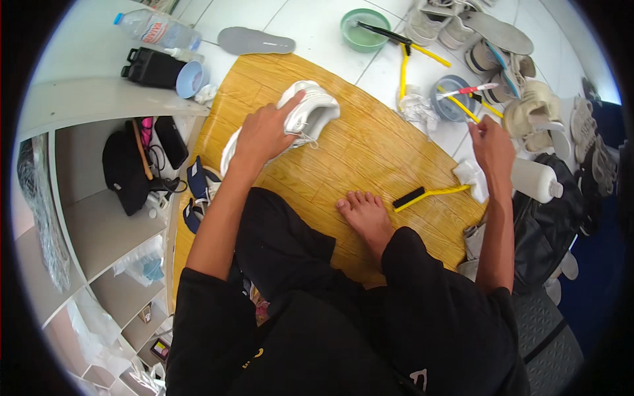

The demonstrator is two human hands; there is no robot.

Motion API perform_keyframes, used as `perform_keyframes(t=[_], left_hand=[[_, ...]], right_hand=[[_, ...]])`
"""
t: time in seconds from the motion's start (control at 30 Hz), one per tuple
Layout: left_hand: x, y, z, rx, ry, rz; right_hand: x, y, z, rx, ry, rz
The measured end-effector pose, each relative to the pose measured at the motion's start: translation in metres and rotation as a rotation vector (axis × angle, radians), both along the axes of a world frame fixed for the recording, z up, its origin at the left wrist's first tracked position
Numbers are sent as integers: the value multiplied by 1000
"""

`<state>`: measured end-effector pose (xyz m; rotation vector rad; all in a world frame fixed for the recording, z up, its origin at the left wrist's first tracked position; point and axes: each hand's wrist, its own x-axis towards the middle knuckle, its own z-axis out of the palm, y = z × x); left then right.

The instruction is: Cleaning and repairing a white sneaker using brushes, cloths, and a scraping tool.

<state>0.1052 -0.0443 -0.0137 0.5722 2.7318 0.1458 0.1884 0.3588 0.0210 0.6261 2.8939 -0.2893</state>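
Note:
My left hand [264,137] is closed around a white sneaker [316,104] on the wood-look mat, its loose lace hanging near my fingers. At the right, my right hand [492,150] pinches the end of a yellow-handled brush [458,105]. That brush slants over a grey-blue bowl [451,113]; its head is hard to make out. A red-and-white toothbrush [470,90] lies across the same bowl. Below my right hand, a yellow brush with black bristles [432,193] lies on the mat, its handle end by a crumpled white tissue [471,177].
A green bowl [364,41] with a black-and-yellow brush stands at the far side, near a grey insole [256,41]. Several shoes [531,109] crowd the right. A white bottle [535,180] lies by a black bag [545,228]. Open shelves [99,224] line the left.

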Motion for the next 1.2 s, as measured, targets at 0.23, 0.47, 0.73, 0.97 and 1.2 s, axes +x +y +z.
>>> perform_keyframes(t=[0.23,0.47,0.73,0.97,1.2], left_hand=[[14,-2,-9,75,39,2],[31,-13,-21,76,116,-30],[39,-11,-26,44,222,-71],[39,-11,-24,45,192,-44],[35,-15,-24,80,200,-33]], right_hand=[[-6,-65,-8,-472,152,245],[-21,-173,-54,-530,130,548],[-24,-169,-61,-527,-7,512],[17,-170,-64,-694,-72,504],[49,-182,-96,-874,45,298]])
